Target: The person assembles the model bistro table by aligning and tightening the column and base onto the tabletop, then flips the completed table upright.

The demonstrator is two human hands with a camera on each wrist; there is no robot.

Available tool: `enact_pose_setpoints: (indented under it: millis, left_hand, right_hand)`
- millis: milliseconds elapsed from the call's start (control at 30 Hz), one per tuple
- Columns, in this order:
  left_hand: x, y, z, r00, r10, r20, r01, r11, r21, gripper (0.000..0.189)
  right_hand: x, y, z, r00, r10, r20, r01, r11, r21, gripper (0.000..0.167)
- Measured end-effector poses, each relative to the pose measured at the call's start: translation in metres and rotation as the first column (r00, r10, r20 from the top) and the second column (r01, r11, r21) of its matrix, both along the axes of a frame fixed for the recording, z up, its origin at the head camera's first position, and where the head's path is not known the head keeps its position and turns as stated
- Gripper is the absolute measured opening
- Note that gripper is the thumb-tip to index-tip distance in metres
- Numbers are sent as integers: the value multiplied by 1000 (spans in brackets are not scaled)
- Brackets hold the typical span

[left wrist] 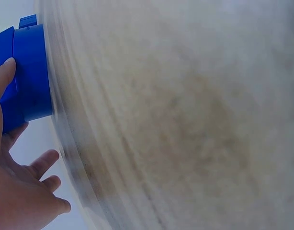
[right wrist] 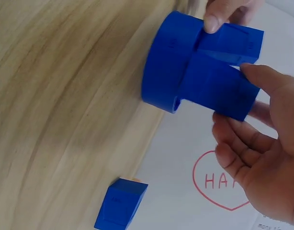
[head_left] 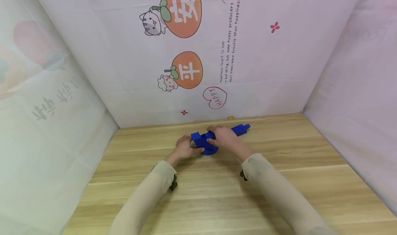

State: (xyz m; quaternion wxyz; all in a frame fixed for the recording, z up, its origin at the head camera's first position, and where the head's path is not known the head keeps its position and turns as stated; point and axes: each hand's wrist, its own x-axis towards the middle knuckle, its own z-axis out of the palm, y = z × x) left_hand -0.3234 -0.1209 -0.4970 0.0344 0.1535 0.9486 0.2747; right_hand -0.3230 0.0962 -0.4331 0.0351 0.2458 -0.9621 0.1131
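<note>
A round blue base (head_left: 210,150), like a short ring with a curved wall, stands on the table, and two angular blue blocks rise out of it. My left hand (head_left: 184,149) pinches the left blue block (right wrist: 235,43) low down, thumb in front and a finger behind, its other fingers spread. With thumb and fingertips, my right hand (right wrist: 266,139) grips the right blue block (right wrist: 216,86), which leans close beside the other one. In the left wrist view, the base and a block (left wrist: 34,72) show at the left edge, under the left thumb.
A loose blue piece (head_left: 240,130) with a stepped, narrow tip lies to the right, beyond the right hand. The wood-grain table (head_left: 214,200) meets a printed white cloth wall (head_left: 254,73) behind the base. More cloth walls stand at left and right.
</note>
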Motion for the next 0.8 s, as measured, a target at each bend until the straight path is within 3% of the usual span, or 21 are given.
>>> enact_pose_setpoints:
  millis: [267, 500, 667, 800]
  left_hand:
    - [2, 0, 1, 1000, -1, 14, 1, 1000, 3, 79]
    - [2, 0, 2, 1000, -1, 10, 1, 1000, -5, 77]
    - [2, -1, -1, 1000, -4, 6, 4, 1000, -25, 78]
    - [2, -1, 1, 1000, 1, 30, -2, 1000, 7, 81]
  right_hand:
    - [1, 5, 5, 995, -33, 96, 34, 999, -11, 62]
    - [-3, 6, 1, 985, -161, 60, 164, 985, -52, 53]
    - [0, 9, -1, 990, -123, 63, 127, 990, -62, 56]
    - [4, 11, 2, 992, -112, 57, 115, 991, -63, 54]
